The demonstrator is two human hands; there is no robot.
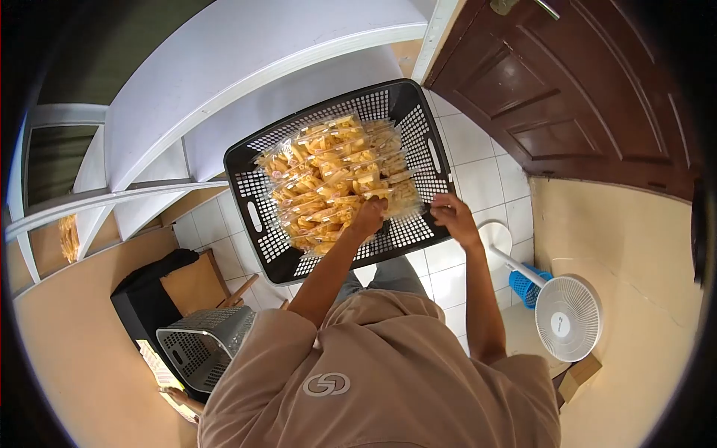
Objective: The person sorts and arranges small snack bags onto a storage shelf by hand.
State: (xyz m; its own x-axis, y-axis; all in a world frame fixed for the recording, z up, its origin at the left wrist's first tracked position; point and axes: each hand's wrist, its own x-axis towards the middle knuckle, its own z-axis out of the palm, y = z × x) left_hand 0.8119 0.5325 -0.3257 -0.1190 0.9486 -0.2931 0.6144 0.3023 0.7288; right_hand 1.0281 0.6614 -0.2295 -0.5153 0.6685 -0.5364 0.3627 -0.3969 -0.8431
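Note:
A black perforated plastic basket (pixel 340 110) is in front of me, with clear plastic bags of yellow-orange snacks (pixel 321 168) packed in overlapping rows. My left hand (pixel 369 216) reaches in over the near side, its fingers curled closed at the edge of the bags in the near right part. It appears to grip one snack bag, though its fingertips are partly hidden. Beside the basket's right rim is my right hand (pixel 452 218), fingers bent and a little apart, with nothing visible in them.
White shelving (pixel 246 82) curves behind and left of the basket. On the right are a brown door (pixel 553 97), a white fan (pixel 567 317) and a blue basket (pixel 526 286). A grey basket (pixel 205 340) sits lower left, near another person's hand (pixel 178 395).

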